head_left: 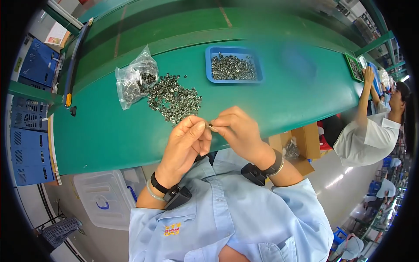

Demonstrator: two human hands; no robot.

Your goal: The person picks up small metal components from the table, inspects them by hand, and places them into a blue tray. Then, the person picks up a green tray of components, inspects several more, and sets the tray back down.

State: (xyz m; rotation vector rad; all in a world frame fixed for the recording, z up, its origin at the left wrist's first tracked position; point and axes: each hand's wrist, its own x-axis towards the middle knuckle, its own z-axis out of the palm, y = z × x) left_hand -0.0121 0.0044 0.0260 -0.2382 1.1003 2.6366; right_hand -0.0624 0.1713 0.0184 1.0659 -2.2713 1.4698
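Both my hands meet over the front part of the green tabletop, fingertip to fingertip. A small metal part with a dark spot sits between them; its exact kind is too small to tell. My left hand pinches one side of it with thumb and forefinger. From the other side my right hand closes thumb and fingers on it. Just beyond my left hand lies a loose heap of small shiny metal parts. A clear plastic bag, holding more such parts, rests against the heap's left side.
A blue tray with many small metal parts stands farther back. Green tabletop surrounds these things. Below its edge are a clear lidded bin and a cardboard box. At the right another person works beside a green tray.
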